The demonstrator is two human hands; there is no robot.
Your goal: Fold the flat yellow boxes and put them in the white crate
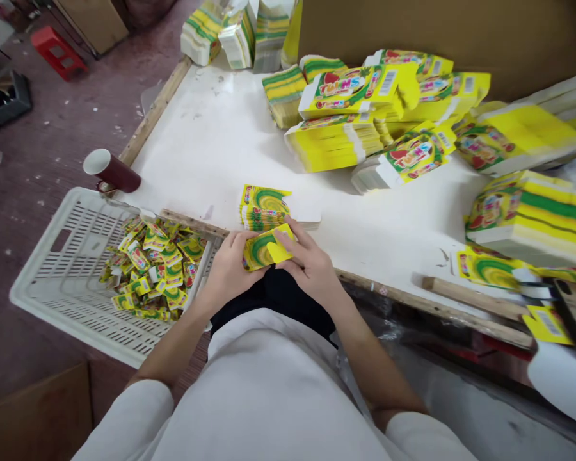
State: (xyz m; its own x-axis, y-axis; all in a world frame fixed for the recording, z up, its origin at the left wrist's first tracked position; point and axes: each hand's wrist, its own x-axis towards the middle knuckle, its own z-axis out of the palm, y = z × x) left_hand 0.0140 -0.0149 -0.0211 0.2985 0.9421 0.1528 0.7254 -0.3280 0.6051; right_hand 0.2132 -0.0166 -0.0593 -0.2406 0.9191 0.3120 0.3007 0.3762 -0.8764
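Between my two hands, just over the table's near edge, is a small yellow and green carton (260,251) with a yellow flap standing out at its right end. My left hand (231,267) grips its left end, fingers closed round it. At the flap end, my right hand (311,261) has its thumb and fingers closed on the carton. Right behind it on the table lies a stack of flat printed cartons (265,208), its white part reaching to the right. Left of my left hand, a white plastic basket (52,298) holds many small folded cartons (160,262).
Bundles of flat cartons (336,144) pile up at the back and right of the white table (201,141). A dark red mug (120,176) lies tilted at the left edge. A wooden strip (475,298) and loose cartons are at right; a red stool (57,52) stands on the floor.
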